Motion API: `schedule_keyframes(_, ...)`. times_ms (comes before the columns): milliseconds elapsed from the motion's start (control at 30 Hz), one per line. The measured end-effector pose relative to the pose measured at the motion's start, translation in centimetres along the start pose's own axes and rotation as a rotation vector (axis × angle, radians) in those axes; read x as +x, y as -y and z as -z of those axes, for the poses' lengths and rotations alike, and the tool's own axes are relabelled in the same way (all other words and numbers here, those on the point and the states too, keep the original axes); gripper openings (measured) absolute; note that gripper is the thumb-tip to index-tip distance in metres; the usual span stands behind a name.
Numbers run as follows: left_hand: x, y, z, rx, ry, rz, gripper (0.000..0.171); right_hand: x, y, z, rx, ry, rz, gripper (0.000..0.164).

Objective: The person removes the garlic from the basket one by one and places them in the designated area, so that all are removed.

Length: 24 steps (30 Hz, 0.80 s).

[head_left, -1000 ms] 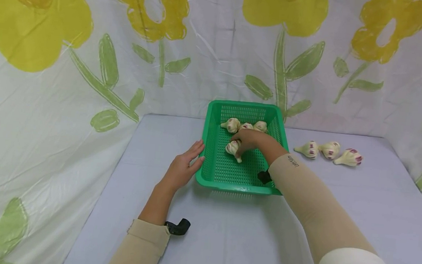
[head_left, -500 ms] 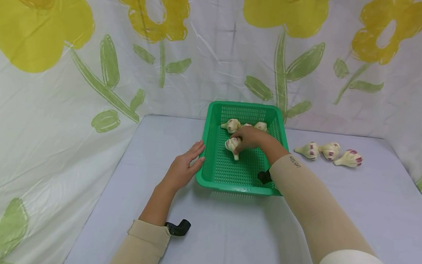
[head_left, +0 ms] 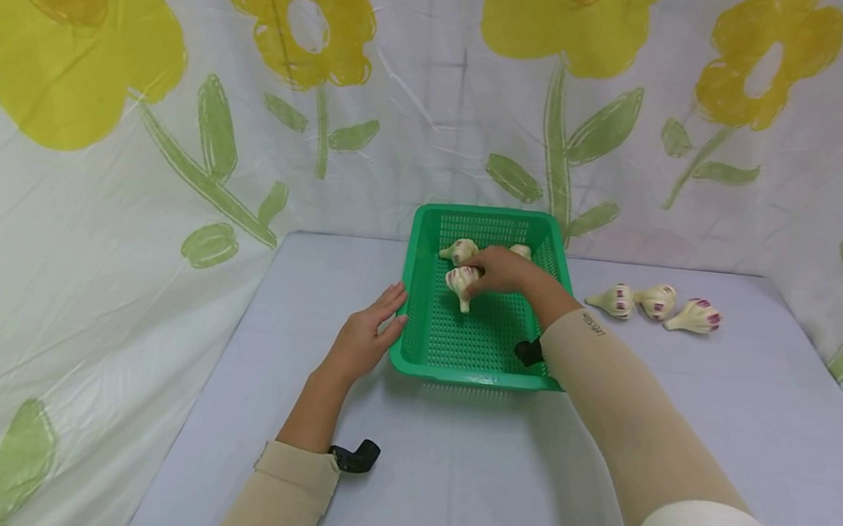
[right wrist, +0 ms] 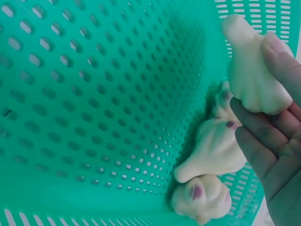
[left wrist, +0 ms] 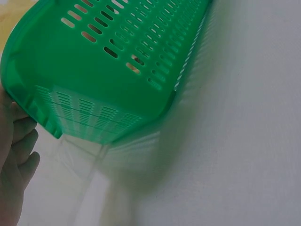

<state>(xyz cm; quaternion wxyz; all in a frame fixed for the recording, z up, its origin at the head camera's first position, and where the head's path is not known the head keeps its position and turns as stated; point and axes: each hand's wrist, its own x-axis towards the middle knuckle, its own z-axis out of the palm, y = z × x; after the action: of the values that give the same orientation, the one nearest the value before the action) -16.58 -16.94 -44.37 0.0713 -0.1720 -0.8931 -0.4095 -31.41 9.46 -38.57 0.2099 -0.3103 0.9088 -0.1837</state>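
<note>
My right hand (head_left: 498, 270) reaches into a green plastic basket (head_left: 475, 377) and holds a garlic bulb (head_left: 461, 281) between thumb and fingers. The right wrist view shows that bulb (right wrist: 256, 70) raised off the basket floor, its stem pointing away from the palm. Under the hand lie other bulbs, one garlic bulb (right wrist: 214, 150) on its side and another garlic bulb (right wrist: 200, 197) beside it; the head view partly hides them. Along the basket's left rim rests my left hand (head_left: 368, 333), fingers straight. The left wrist view has the fingers (left wrist: 23, 146) against the rim's outside.
On the table (head_left: 447, 482), right of the basket, 3 garlic bulbs (head_left: 656, 302) lie in a row. A flower-printed sheet (head_left: 442, 114) hangs behind the table and along its sides. Each wrist carries a black camera (head_left: 357, 456).
My right hand has shifted slightly left and toward the far side with the garlic bulb, which has turned a little. The left hand stays at the rim.
</note>
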Motion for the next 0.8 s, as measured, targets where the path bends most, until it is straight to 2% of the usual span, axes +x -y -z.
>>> schedule_keyframes(267, 0.0, -0.1, 0.0, -0.005, 0.01, 0.014, 0.051, -0.4, -0.2, 0.5, -0.011, -0.042, 0.031, 0.061)
schedule_keyframes(467, 0.1, -0.1, 0.1, -0.009, 0.009, 0.017, 0.052, -1.4, 0.2, 1.7, -0.02, -0.073, 0.038, 0.06)
schedule_keyframes(800, 0.0, -0.2, 0.1, -0.016, 0.007, 0.001, 0.052, -4.4, 1.4, 4.0, 0.083, -0.228, -0.033, 0.062)
